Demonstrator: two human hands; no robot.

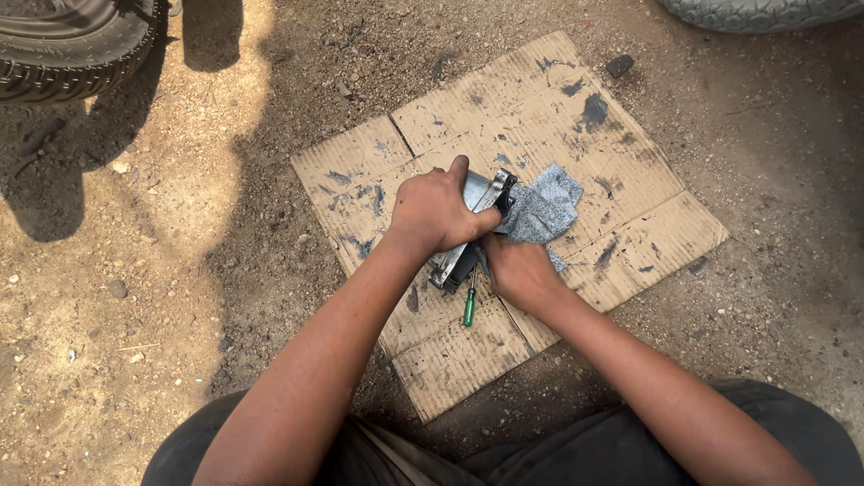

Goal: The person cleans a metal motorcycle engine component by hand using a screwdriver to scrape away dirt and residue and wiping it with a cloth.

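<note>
Cardboard (621, 207) lies flat on the dirt, likely to keep the work off the grit, with tyres (72, 45) at the edges. On it the left hand (436, 211) clamps the metal part (472, 225) steady while the right hand (517, 270) grips a grey rag (544, 207) against it; a green screwdriver (469, 306) lies just below

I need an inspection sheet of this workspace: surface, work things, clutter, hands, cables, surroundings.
Surface: stained cardboard sheet on dirt ground.
Job's things: metal part, grey cloth against it, green-handled screwdriver beneath.
Clutter: small dark piece at cardboard's far edge.
Grippers: left hand grips the metal part; right hand beside the cloth, grasp unclear.
Cables: nothing seen.
Surroundings: tyres at both top corners.
</note>
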